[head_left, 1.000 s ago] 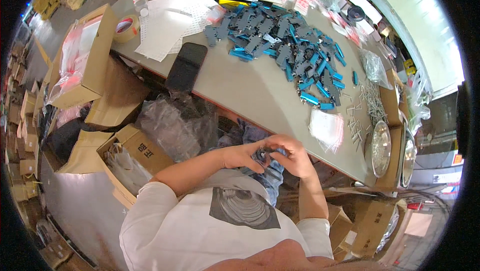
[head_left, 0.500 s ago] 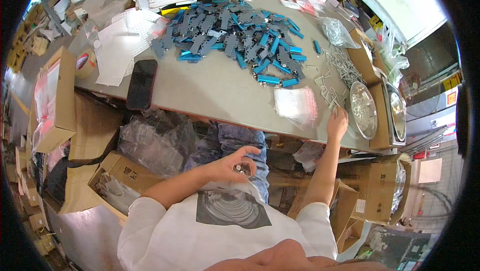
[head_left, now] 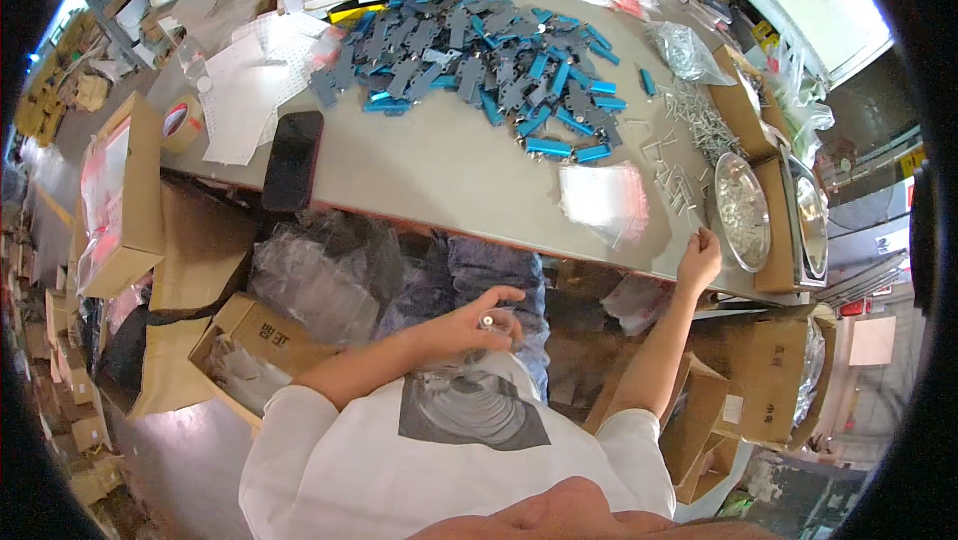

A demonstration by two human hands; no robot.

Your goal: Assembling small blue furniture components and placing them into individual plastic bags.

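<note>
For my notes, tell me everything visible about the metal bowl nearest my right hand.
The metal bowl looks round, shiny and thin-rimmed, like steel. It stands on the tabletop's right side, beside a cardboard box, and holds many small pale pieces, too small to identify. Your right hand is close; I can't tell whether it touches.

The small piece (head_left: 486, 321) in my left hand (head_left: 461, 329) shows a shiny, metallic-looking end. Toward the right edge of my smooth tabletop (head_left: 449, 166): bright metal rods (head_left: 705, 126), a polished metal bowl (head_left: 755, 259). Toward its far edge, matt grey parts (head_left: 469, 76) with glossy blue faces; by its near edge, shiny plastic bags (head_left: 604, 203).
</note>
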